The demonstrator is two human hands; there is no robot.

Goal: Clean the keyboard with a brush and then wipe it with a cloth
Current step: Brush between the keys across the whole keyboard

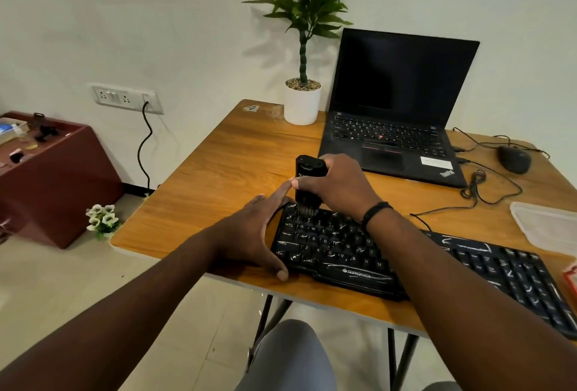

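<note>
A black keyboard (343, 253) lies along the front edge of the wooden table (224, 153). My right hand (337, 186) grips a black brush (307, 172) held upright, its bristles pressed onto the keys at the keyboard's top left corner. My left hand (253, 234) rests with straight fingers against the keyboard's left end, thumb at the front corner. No cloth is in view.
An open black laptop (396, 109) stands behind the keyboard, a white potted plant (302, 100) to its left. A black mouse (513, 159) and its cable lie at the right. A clear plastic lid (549, 222) sits at the far right edge. A maroon box (53, 172) stands on the floor.
</note>
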